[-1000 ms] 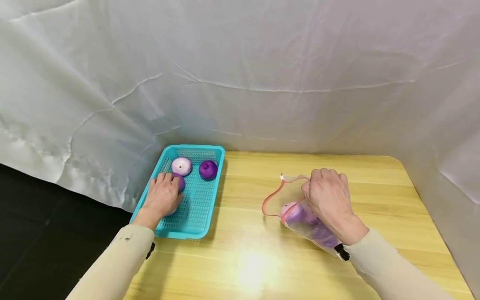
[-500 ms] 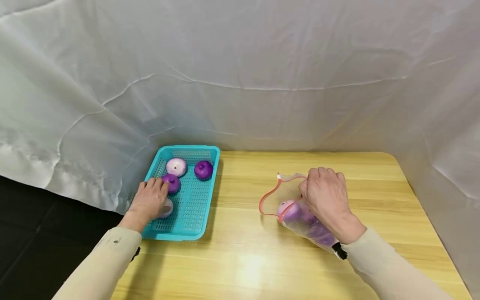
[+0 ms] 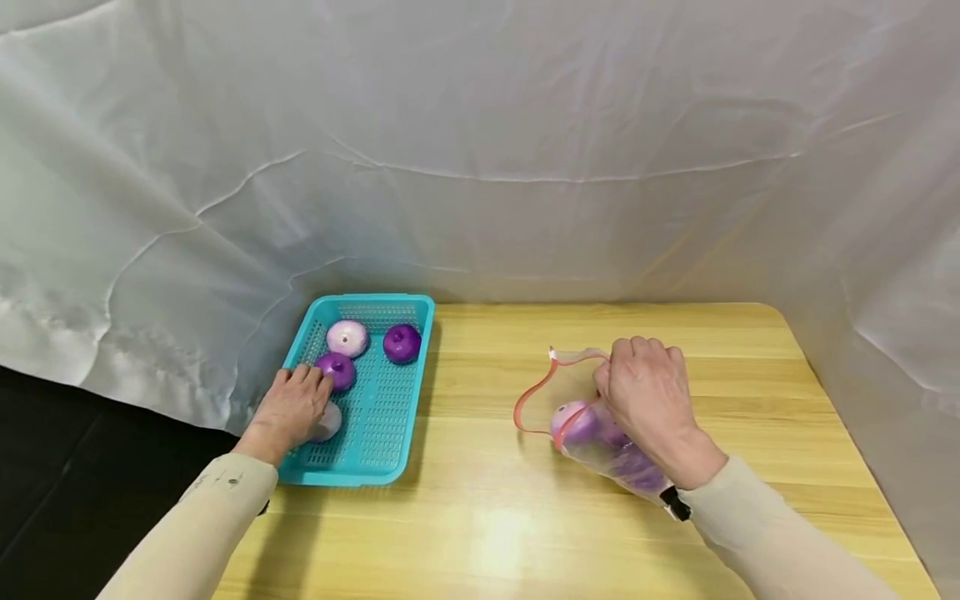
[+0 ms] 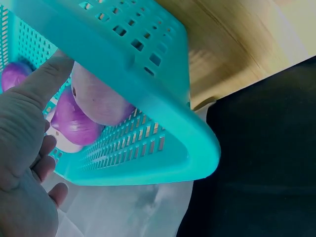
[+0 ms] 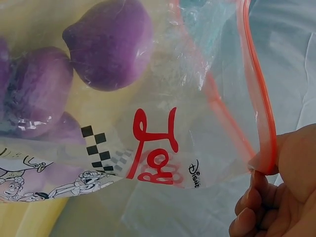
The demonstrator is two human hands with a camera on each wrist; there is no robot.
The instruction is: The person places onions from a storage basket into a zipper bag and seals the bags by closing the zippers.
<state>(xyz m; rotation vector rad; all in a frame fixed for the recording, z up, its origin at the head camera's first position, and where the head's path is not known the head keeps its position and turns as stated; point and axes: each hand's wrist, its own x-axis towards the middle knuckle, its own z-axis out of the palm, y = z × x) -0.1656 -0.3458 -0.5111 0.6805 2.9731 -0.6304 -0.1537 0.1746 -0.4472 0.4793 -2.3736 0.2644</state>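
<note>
My left hand (image 3: 291, 412) reaches over the left rim of a turquoise basket (image 3: 384, 454), its fingers loosely bent beside a pale purple onion (image 3: 327, 423). Nothing shows between its fingers and thumb in the left wrist view. Farther back in the basket lie a dark purple onion (image 4: 74, 118), a whitish onion (image 3: 347, 338) and another deep purple onion (image 3: 402, 343). My right hand (image 3: 651, 402) pinches the red-edged mouth of a clear zip bag (image 5: 212, 163) at its corner. Its mouth gapes toward the basket, and several purple onions (image 5: 111, 44) lie inside.
The basket stands at the left end of a light wooden table (image 3: 480, 492). A pale grey cloth (image 3: 480, 217) hangs behind and along the sides. Dark flooring (image 3: 52, 467) shows at the lower left.
My left hand has drawn slightly left and toward me off the dark purple onion, uncovering it and the pale onion nearer me. My right hand keeps its pinch on the bag; the view has shifted slightly.
</note>
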